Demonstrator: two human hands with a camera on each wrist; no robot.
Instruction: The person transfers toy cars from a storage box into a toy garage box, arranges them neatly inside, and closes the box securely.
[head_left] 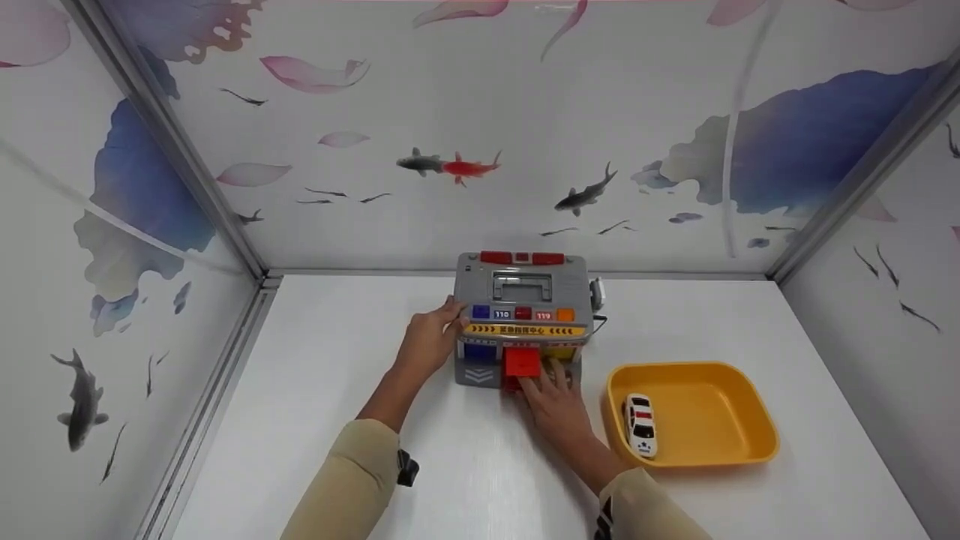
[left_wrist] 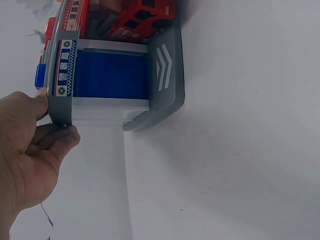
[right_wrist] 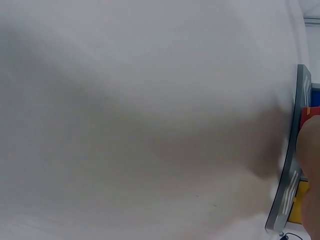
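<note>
A grey toy garage (head_left: 480, 281) with red roof lights and coloured buttons stands at the back of the table. My left hand (head_left: 431, 341) holds its left roof edge; in the left wrist view the thumb and fingers of the left hand (left_wrist: 37, 150) pinch the roof corner. A red toy truck (head_left: 523, 361) with dark windows sits tilted in the middle bay, partly out over the base ramp. My right hand (head_left: 559, 412) is at the truck's front and right side with bent fingers, gripping it; the hand hides part of the contact. The blue door (left_wrist: 112, 75) beside it is down.
Right of the garage stands a yellow tray (head_left: 709, 420) with a white toy car (head_left: 640, 426) inside, close to my right forearm. A small handset-like part (head_left: 598, 294) and a black cord stick out from the garage's right side. Printed walls enclose the white table (head_left: 315, 315).
</note>
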